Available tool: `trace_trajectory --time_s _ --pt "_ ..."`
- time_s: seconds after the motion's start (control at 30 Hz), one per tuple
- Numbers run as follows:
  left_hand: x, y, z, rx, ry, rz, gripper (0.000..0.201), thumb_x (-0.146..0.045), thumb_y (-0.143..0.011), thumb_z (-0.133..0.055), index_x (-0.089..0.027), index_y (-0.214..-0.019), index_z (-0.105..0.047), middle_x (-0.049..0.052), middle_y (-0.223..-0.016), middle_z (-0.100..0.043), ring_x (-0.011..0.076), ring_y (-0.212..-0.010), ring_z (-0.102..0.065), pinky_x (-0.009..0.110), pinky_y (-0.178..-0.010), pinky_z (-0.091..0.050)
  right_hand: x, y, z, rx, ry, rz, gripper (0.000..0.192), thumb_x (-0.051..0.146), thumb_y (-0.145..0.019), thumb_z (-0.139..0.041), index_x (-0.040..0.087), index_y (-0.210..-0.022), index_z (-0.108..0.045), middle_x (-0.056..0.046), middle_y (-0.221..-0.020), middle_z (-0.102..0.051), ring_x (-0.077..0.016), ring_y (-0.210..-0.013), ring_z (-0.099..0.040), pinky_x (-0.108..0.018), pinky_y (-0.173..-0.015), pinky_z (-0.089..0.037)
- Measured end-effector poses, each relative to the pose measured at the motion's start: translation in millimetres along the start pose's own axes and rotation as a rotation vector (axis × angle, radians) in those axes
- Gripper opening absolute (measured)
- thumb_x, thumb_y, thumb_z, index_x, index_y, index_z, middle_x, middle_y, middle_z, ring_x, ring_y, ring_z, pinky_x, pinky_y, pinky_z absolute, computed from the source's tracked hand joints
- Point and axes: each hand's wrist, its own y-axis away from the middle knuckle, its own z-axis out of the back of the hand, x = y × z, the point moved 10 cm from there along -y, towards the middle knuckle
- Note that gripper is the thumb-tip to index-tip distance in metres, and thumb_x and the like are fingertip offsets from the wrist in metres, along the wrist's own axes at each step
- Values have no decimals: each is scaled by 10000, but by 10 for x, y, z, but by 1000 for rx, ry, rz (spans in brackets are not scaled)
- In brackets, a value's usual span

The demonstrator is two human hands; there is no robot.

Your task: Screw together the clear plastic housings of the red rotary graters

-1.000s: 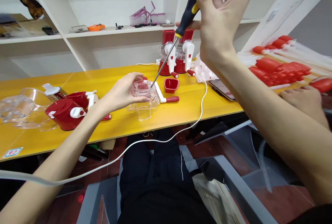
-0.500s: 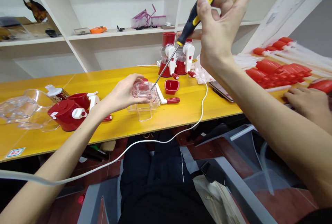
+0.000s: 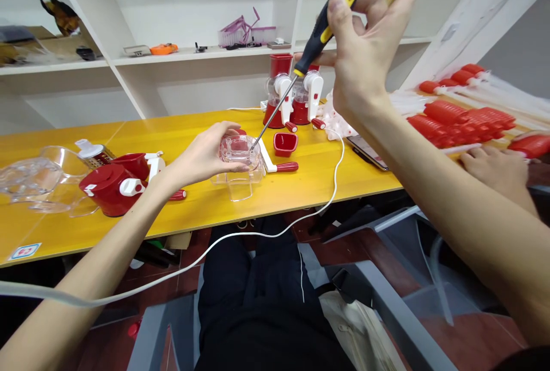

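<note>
With thumb and fingers curved around its upper rim, my left hand (image 3: 210, 150) grips a clear plastic housing (image 3: 240, 184) on the yellow table. My right hand (image 3: 365, 32), raised above, pinches the black and yellow handle of a screwdriver (image 3: 315, 41). Its metal shaft slants down to the left, and the tip meets the right side of the housing's top; what lies under the tip is too small to make out. Right of the housing lie a white crank with a red handle (image 3: 287, 167) and a small red cup (image 3: 285, 143).
Two red-and-white rotary graters (image 3: 277, 93) stand behind. At left are a red grater base (image 3: 109, 187) and clear parts (image 3: 30, 179). A white cable (image 3: 258, 235) crosses in front. At right, a co-worker's hand (image 3: 494, 170) is near red-capped parts (image 3: 459, 118).
The screwdriver and both my hands stay almost where they were. At right, the co-worker's hand has shifted left, and a pale rod now shows beside it.
</note>
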Motion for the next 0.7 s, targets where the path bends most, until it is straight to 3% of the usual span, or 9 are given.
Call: trace_trajectory --time_s 0.1,0.17,0.43,0.7 --pt "4 17 19 37 73 15 755 -508 -757 -819 -210 -1379 -512 127 -1447 -600 285 -1326 -597 441 -1141 -462 -68 16 42 -47 -107 -53 351 290 -828 -537 223 -1037 -263 29 -858 -461 5 -626 -496 -154 -427 -408" --pt "7 34 39 62 103 23 756 -513 -769 -800 -206 -1395 -507 133 -1443 -604 285 -1332 -597 440 -1143 -467 -107 14 57 -60 -108 -78 348 269 -826 -534 222 -1045 -268 36 -840 -462 -2 -618 -511 -153 -399 -395" --pt "115 64 155 67 111 67 610 -558 -910 -610 -208 -1402 -524 137 -1360 -674 284 -1248 -652 442 -1062 -525 -244 -16 131 -107 -71 -112 330 271 -851 -517 215 -1064 -272 29 -840 -500 15 -679 -522 -102 -431 -434" --pt "91 69 137 76 186 38 551 -499 -900 -623 -188 -1349 -554 145 -1331 -689 274 -1210 -672 457 -1061 -527 -258 -11 118 -90 -76 -146 332 289 -836 -506 222 -1049 -260 22 -847 -499 -4 -677 -527 -124 -435 -420"
